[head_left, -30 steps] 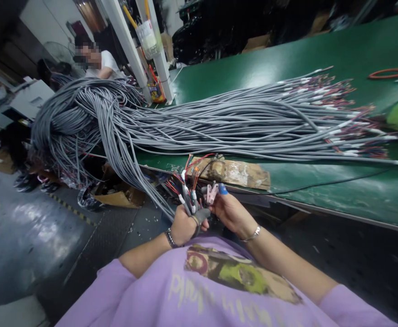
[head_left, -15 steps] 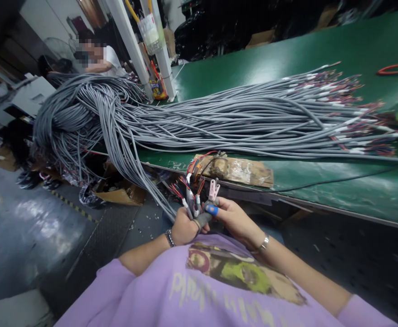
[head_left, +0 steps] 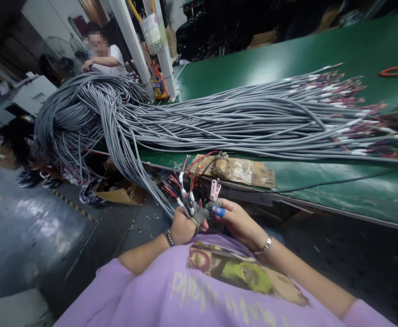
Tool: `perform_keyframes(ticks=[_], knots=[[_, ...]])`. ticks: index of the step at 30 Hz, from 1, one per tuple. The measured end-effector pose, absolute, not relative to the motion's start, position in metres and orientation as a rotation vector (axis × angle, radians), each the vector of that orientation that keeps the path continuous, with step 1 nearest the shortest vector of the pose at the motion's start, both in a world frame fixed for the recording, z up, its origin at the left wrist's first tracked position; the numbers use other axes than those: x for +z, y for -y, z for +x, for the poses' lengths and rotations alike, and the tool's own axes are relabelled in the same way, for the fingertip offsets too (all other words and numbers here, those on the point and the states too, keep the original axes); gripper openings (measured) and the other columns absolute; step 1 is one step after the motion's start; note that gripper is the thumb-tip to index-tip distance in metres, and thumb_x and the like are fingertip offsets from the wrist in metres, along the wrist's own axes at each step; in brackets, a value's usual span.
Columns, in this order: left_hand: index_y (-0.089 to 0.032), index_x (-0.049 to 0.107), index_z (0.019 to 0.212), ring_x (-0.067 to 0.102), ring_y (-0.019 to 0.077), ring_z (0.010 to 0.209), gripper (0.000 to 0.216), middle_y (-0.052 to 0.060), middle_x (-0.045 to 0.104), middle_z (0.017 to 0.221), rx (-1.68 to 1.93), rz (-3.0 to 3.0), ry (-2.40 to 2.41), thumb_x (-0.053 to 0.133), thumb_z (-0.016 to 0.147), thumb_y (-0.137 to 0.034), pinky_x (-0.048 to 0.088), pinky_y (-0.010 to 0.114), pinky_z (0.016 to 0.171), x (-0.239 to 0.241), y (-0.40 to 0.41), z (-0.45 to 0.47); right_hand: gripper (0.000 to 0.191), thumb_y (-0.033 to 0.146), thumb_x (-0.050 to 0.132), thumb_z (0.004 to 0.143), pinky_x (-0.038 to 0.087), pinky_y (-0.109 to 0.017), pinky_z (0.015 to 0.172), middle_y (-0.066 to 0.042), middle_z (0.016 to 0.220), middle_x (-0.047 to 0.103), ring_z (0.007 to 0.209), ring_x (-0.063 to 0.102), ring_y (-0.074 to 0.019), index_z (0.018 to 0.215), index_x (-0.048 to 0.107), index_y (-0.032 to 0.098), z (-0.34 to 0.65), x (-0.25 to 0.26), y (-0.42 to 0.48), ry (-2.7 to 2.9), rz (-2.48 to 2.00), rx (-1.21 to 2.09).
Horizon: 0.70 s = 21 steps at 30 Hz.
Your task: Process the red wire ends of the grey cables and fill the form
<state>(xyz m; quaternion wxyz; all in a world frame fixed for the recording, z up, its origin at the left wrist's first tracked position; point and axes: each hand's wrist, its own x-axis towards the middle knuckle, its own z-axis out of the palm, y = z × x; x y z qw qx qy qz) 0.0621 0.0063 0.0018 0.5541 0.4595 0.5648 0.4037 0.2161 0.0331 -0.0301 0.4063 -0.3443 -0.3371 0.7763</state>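
Observation:
My left hand (head_left: pixel 184 225) is closed around several grey cables (head_left: pixel 161 202), gripping them near their ends. White-wrapped tips (head_left: pixel 192 200) with thin red, orange and dark wires stand up above its fingers. Grey covers sit on some fingertips. Close by on the right, my right hand (head_left: pixel 232 220) has a blue band round the thumb, and its thumb and forefinger are pinched together. What lies in that pinch is hidden. A pink clothespin (head_left: pixel 215 190) stands upright just beyond those fingertips; I cannot tell what holds it.
A long heap of grey cables (head_left: pixel 219 120) covers much of the green table (head_left: pixel 321 181). A worn wooden board (head_left: pixel 243 171) lies at the near edge. White posts (head_left: pixel 164 59) rise behind, and a person (head_left: pixel 108 56) sits at the back left. An open cardboard box (head_left: pixel 124 193) is below.
The wire ends above my left hand have spread and shifted left. My right hand has moved slightly right, away from the left fingers. The person at the back has changed head and arm position.

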Motion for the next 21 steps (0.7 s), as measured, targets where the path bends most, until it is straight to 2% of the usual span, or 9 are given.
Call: perform_keyframes(ticks=[4, 7, 10, 13, 16, 19, 21], knots=[[-0.016, 0.058, 0.048, 0.053, 0.0108, 0.039, 0.053, 0.003, 0.060, 0.045, 1.006, 1.057, -1.303, 0.071, 0.066, -0.064, 0.046, 0.022, 0.043, 0.000, -0.008, 0.064, 0.038, 0.057, 0.073, 0.066, 0.037, -0.027, 0.053, 0.000, 0.064, 0.056, 0.055, 0.044, -0.0120, 0.069, 0.061, 0.021, 0.219, -0.033, -0.045, 0.677, -0.826, 2.012], [-0.016, 0.058, 0.049, 0.052, 0.0101, 0.039, 0.049, 0.002, 0.060, 0.045, 1.009, 1.056, -1.268, 0.073, 0.066, -0.060, 0.045, 0.022, 0.043, 0.002, -0.009, 0.068, 0.048, 0.068, 0.070, 0.063, 0.035, -0.027, 0.050, 0.000, 0.062, 0.053, 0.054, 0.041, -0.0120, 0.070, 0.061, 0.021, 0.214, -0.026, -0.056, 0.753, -0.851, 1.984], [-0.015, 0.059, 0.049, 0.052, 0.0099, 0.040, 0.048, 0.002, 0.059, 0.045, 0.992, 1.075, -1.249, 0.074, 0.067, -0.057, 0.045, 0.022, 0.044, 0.005, -0.011, 0.072, 0.054, 0.074, 0.067, 0.061, 0.034, -0.028, 0.052, 0.002, 0.054, 0.046, 0.052, 0.039, -0.0122, 0.061, 0.057, 0.020, 0.208, -0.020, -0.059, 0.905, -0.968, 1.740], [-0.015, 0.060, 0.048, 0.052, 0.0099, 0.040, 0.047, 0.002, 0.059, 0.045, 0.984, 1.074, -1.242, 0.074, 0.068, -0.056, 0.045, 0.022, 0.044, 0.006, -0.013, 0.075, 0.056, 0.075, 0.061, 0.067, 0.035, -0.029, 0.054, 0.002, 0.051, 0.045, 0.052, 0.039, -0.0128, 0.054, 0.054, 0.021, 0.204, -0.018, -0.058, 0.990, -1.079, 1.459], [-0.015, 0.060, 0.048, 0.051, 0.0096, 0.039, 0.047, 0.002, 0.058, 0.045, 0.990, 1.054, -1.242, 0.075, 0.066, -0.056, 0.045, 0.022, 0.044, 0.005, -0.015, 0.077, 0.058, 0.078, 0.055, 0.069, 0.041, -0.031, 0.056, -0.002, 0.055, 0.053, 0.057, 0.048, -0.0162, 0.059, 0.057, 0.021, 0.200, -0.020, -0.059, 0.898, -0.991, 1.603], [-0.015, 0.059, 0.048, 0.050, 0.0093, 0.038, 0.048, 0.001, 0.058, 0.044, 0.982, 1.043, -1.250, 0.075, 0.064, -0.057, 0.045, 0.022, 0.043, 0.005, -0.016, 0.078, 0.056, 0.076, 0.061, 0.066, 0.046, -0.033, 0.058, -0.006, 0.065, 0.063, 0.067, 0.058, -0.0211, 0.071, 0.064, 0.020, 0.197, -0.024, -0.063, 0.714, -0.846, 1.834], [-0.015, 0.059, 0.048, 0.051, 0.0094, 0.038, 0.048, 0.002, 0.058, 0.044, 0.974, 1.047, -1.249, 0.076, 0.064, -0.057, 0.045, 0.022, 0.043, 0.005, -0.016, 0.078, 0.052, 0.071, 0.067, 0.065, 0.048, -0.034, 0.060, -0.006, 0.068, 0.065, 0.070, 0.060, -0.0219, 0.074, 0.066, 0.019, 0.195, -0.027, -0.066, 0.629, -0.804, 1.877]])
